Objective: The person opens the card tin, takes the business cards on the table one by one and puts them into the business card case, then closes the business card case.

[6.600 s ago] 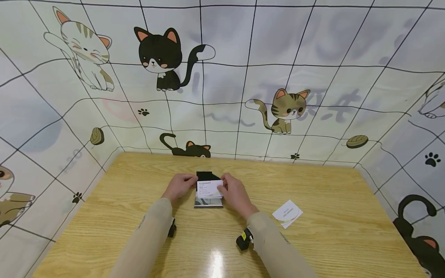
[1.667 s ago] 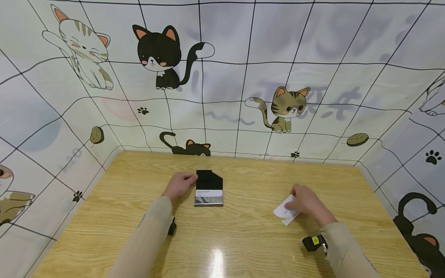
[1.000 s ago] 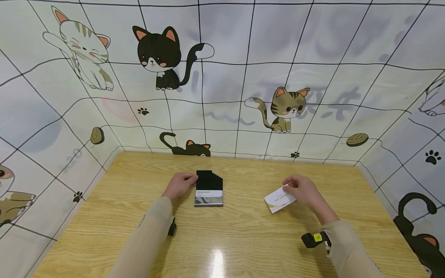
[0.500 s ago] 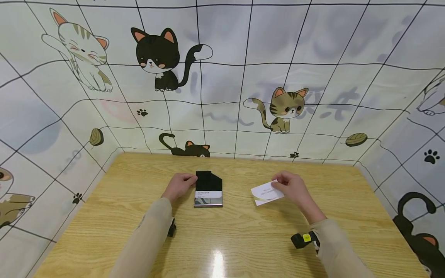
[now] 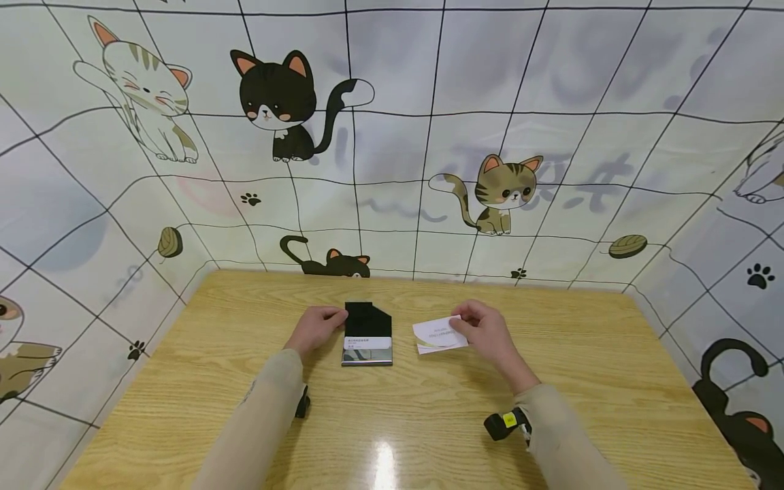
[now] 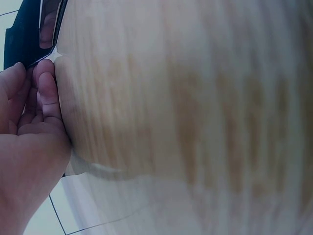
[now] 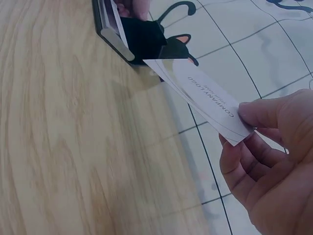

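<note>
A business card holder [image 5: 367, 355], mirror-like at the front with a black flap [image 5: 366, 318] laid back, lies at mid-table. A white printed card [image 5: 367, 342] shows between flap and metal. My left hand [image 5: 317, 328] pinches the flap's left edge; in the left wrist view its thumb [image 6: 14, 81] and curled fingers meet at the black material. To the right, my right hand [image 5: 486, 333] holds white business cards [image 5: 436, 335] between thumb and fingers, raised off the table. "COMPANY LOGO" reads on the top card [image 7: 205, 95] in the right wrist view, with another card's edge beneath it.
The pale wooden table [image 5: 588, 367] reaches back to a wall cloth [image 5: 404, 224] printed with cats and grid lines. A black wrist device [image 5: 503, 425] with a yellow label hangs below the right sleeve.
My right hand left the holder, picked up the cards lying on the right and carried them left, close to the holder. A card there sits lower in the holder. My left hand stays put.
</note>
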A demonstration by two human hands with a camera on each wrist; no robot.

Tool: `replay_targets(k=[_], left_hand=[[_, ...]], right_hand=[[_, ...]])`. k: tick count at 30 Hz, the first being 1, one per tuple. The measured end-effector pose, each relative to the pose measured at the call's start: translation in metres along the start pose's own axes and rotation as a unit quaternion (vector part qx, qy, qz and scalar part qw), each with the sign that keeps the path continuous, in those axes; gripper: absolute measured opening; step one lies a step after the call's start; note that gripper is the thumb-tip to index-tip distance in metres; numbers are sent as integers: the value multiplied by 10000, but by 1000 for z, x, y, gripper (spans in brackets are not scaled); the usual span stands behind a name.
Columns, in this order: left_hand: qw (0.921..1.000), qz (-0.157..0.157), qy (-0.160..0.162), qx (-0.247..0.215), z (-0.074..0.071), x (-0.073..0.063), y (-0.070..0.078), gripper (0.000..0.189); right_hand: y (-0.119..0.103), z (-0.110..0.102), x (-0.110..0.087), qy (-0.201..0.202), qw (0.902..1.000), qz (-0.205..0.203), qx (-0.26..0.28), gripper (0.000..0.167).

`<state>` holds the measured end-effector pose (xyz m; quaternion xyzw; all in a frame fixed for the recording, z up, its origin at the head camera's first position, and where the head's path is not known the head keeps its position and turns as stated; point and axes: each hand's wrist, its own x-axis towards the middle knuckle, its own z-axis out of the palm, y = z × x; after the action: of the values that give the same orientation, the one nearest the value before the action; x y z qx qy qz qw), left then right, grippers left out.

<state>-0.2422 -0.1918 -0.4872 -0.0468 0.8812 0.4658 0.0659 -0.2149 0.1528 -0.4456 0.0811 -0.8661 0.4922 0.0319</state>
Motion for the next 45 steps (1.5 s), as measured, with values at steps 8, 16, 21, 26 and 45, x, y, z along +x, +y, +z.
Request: replay_targets(k=[8,16,21,26,45], left_hand=[[10000,-8,-17,-47,0,1,-1,28],[10000,5,-12,-38,0,1,-1,28],[10000,20,-12,-67,0,2,-2,27],[10000,27,-24,-85,0,2,-2,28],[9998,98,-85,124,-2,2,-1,26]], right_hand=[[-9,27,4,78,9995,-139,255,6],[-17,53,9,202,9981,-341,482,5],[-22,66,12,209,9973,-506,496,5],[-26,80,17,146,9973,-515,502,6],[-34,114,25,-326,9991,-232,157,7]])
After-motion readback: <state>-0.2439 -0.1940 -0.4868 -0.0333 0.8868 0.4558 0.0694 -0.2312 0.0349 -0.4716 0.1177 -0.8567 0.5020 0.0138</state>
